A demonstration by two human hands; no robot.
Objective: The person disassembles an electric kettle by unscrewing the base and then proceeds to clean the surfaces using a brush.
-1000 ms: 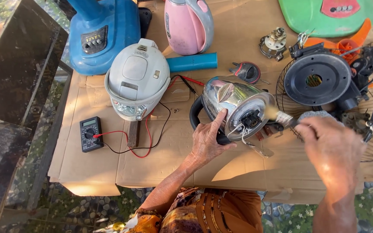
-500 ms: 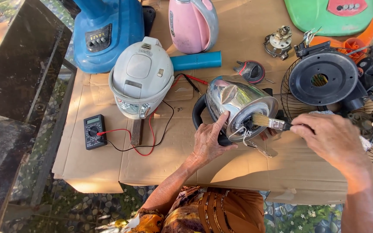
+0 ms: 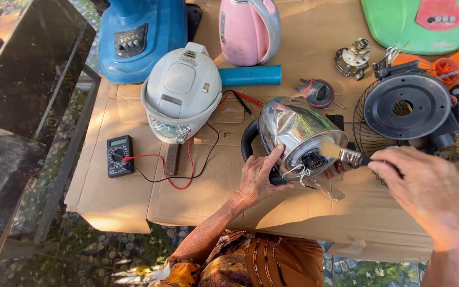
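On the cardboard-covered table (image 3: 134, 207): steel kettle (image 3: 293, 130) on its side, steadied by left hand (image 3: 256, 180); right hand (image 3: 426, 191), grip closed on brush (image 3: 341, 154), dusting its base; next, finer strokes around the wires.

A small black multimeter (image 3: 119, 155) with a pale rectangular screen lies on the cardboard (image 3: 197, 202).

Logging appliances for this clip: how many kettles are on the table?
2. A steel kettle lies on its side under the left hand, near the brush; a pink kettle stands at the far edge. Others may be out of frame.
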